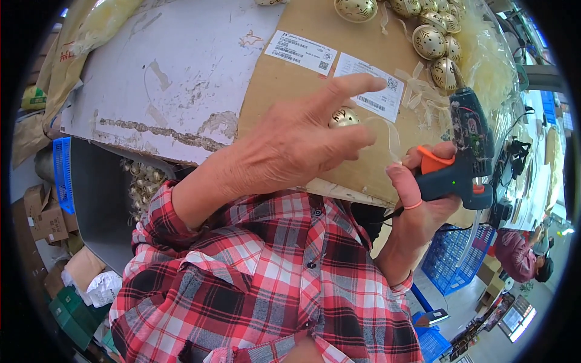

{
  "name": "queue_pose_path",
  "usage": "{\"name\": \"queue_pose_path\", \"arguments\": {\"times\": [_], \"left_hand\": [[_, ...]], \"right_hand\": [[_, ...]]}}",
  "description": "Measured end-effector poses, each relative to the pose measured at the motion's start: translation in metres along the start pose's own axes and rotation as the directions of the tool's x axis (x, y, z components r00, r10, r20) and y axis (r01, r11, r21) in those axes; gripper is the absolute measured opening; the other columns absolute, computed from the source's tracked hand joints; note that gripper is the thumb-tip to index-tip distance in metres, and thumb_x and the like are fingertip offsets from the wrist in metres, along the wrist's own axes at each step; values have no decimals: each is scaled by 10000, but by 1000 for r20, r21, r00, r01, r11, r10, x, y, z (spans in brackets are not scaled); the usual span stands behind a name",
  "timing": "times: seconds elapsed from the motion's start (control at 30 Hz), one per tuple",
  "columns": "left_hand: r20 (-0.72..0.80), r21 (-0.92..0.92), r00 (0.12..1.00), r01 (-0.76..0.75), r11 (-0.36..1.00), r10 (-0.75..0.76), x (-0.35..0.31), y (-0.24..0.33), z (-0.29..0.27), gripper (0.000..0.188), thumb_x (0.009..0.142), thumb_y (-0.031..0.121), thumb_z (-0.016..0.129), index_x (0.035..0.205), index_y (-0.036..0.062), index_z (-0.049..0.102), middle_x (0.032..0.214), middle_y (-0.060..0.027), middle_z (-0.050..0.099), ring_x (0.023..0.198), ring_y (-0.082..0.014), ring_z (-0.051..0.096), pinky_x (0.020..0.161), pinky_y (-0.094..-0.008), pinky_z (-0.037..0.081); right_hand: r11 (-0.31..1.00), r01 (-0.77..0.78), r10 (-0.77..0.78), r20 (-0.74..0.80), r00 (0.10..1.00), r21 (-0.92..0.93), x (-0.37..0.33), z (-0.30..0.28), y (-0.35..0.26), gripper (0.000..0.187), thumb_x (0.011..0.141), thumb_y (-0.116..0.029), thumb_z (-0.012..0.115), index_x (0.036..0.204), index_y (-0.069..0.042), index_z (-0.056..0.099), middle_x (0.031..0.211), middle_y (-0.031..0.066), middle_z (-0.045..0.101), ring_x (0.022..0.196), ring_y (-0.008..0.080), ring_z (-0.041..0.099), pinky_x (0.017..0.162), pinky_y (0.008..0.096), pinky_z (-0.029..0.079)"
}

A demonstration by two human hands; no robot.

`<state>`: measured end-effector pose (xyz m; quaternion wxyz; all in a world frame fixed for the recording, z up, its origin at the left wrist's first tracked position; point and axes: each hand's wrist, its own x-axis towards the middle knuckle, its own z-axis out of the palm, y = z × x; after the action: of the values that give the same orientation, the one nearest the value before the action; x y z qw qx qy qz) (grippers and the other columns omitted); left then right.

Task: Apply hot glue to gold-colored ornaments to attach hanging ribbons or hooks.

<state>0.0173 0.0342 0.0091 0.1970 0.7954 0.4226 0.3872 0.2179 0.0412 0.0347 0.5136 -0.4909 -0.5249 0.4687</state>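
My left hand (296, 139) reaches over the cardboard with its fingers stretched apart. Between them shows a small gold jingle bell (344, 117) with dark patterns; whether the fingers touch it I cannot tell. A black hot glue gun (451, 180) with an orange trigger is gripped in my right hand (423, 184), its nozzle pointing up and away. A clear glue stick (471, 239) sticks out of its back end. From beside the bell a thin sheer ribbon (392, 140) runs to my right thumb and fingertip, which seem to pinch its end.
Several gold bells (431, 39) are gathered at the far right, near a plastic bag (490, 66). Under my hands lies a cardboard sheet (260, 109) on a worn white table (175, 66). More bells fill a grey bin (100, 199) at left. Another person (517, 257) is at far right.
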Motion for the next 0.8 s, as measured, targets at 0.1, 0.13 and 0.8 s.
{"name": "queue_pose_path", "arguments": {"times": [0.1, 0.13, 0.8], "left_hand": [[35, 9, 996, 77, 997, -78, 2, 7, -5, 453, 732, -31, 702, 1153, 89, 585, 1367, -141, 448, 1089, -318, 568, 840, -346, 522], [35, 9, 996, 76, 997, -77, 1, 6, -5, 453, 732, -31, 702, 1153, 89, 585, 1367, -141, 448, 1089, -318, 568, 840, -346, 522], [-101, -431, 960, 194, 881, -261, -7, -5, 23, 942, 690, -65, 776, 1479, -23, 263, 1196, -117, 518, 1091, -186, 546, 957, -316, 451]], "right_hand": [[1000, -4, 3, 29, 1000, 28, -1, -5, -3, 608, 617, 124, 736, 1154, -35, 500, 866, 76, 562, 794, 153, 561, 754, 277, 464], [1000, -3, 2, 29, 1000, 28, -2, -5, -4, 608, 617, 124, 736, 1154, -35, 500, 866, 76, 562, 794, 153, 561, 754, 277, 464], [985, -171, 174, 142, 974, -35, 8, 14, 8, 570, 657, 74, 783, 1166, -13, 543, 875, 52, 618, 803, 136, 607, 746, 265, 496]]}}
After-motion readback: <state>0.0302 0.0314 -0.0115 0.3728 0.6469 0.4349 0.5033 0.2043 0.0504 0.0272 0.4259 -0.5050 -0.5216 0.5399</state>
